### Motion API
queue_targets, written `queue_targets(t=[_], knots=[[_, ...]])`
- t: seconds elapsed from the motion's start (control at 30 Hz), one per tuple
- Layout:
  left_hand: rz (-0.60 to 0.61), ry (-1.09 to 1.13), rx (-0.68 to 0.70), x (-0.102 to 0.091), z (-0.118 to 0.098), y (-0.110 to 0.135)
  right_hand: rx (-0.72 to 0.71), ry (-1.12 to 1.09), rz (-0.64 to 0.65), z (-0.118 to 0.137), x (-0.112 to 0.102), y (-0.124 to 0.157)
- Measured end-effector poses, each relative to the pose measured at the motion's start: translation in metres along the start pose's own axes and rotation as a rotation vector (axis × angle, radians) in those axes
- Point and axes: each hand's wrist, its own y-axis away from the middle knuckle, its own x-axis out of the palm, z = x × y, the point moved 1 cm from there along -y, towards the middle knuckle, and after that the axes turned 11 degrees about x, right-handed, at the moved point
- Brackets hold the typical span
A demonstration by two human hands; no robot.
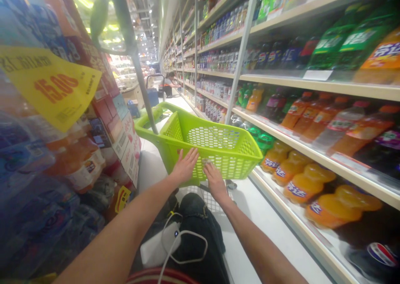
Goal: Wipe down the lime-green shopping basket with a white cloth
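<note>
Between the drink shelves (318, 85) and stacked bottles (83, 167), the green shopping cart (231, 154) sat above the white floor (246, 230), its near side touched by the left hand (186, 165), spread flat presumably to steady it, and the right hand (216, 182) just beside, fingers bent at a pale scrap (205, 161), grip unclear.

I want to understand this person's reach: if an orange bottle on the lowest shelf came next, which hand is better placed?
Probably the person's right hand: it is at the green basket, nearer to the orange bottles. The left hand rests there too, but farther from that shelf.
</note>
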Motion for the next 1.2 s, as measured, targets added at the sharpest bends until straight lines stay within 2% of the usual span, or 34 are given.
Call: queue_targets(t=[0.07,0.13,0.27,0.37,0.43,0.57,0.63,0.7,0.77,0.87,0.93,1.03,1.13,1.2], knots=[[0.007,0.000,-0.009,0.002,0.004,0.007,-0.023,0.009,0.020,0.003,-0.002,0.007],[0.004,0.002,-0.027,0.001,0.010,0.013,-0.029,0.000,-0.015,0.011,-0.011,-0.001],[-0.010,0.010,-0.079,-0.006,0.021,0.020,-0.023,-0.044,-0.154,0.033,-0.034,-0.047],[-0.021,0.021,-0.106,-0.011,0.026,0.023,-0.027,-0.060,-0.158,0.043,-0.033,-0.071],[-0.033,0.026,-0.111,-0.011,0.026,0.026,-0.047,-0.064,-0.107,0.044,-0.022,-0.069],[-0.043,0.028,-0.102,-0.007,0.025,0.033,-0.078,-0.032,-0.018,0.033,0.007,-0.035],[-0.046,0.033,-0.102,-0.005,0.027,0.039,-0.089,-0.012,0.007,0.030,0.012,-0.020],[-0.052,0.038,-0.108,-0.003,0.030,0.045,-0.098,-0.009,0.014,0.034,0.007,-0.019],[-0.055,0.037,-0.124,-0.003,0.034,0.051,-0.101,-0.032,-0.011,0.046,-0.005,-0.032],[-0.059,0.030,-0.152,-0.007,0.041,0.058,-0.099,-0.098,-0.098,0.073,-0.024,-0.070],[-0.062,0.022,-0.168,-0.009,0.045,0.062,-0.105,-0.133,-0.150,0.088,-0.027,-0.092],[-0.063,0.006,-0.180,-0.011,0.050,0.070,-0.137,-0.135,-0.126,0.097,-0.010,-0.099],[-0.063,-0.008,-0.180,-0.007,0.055,0.083,-0.162,-0.111,-0.031,0.092,0.020,-0.074],[-0.055,-0.013,-0.195,-0.003,0.059,0.095,-0.191,-0.113,0.012,0.090,0.032,-0.056]])
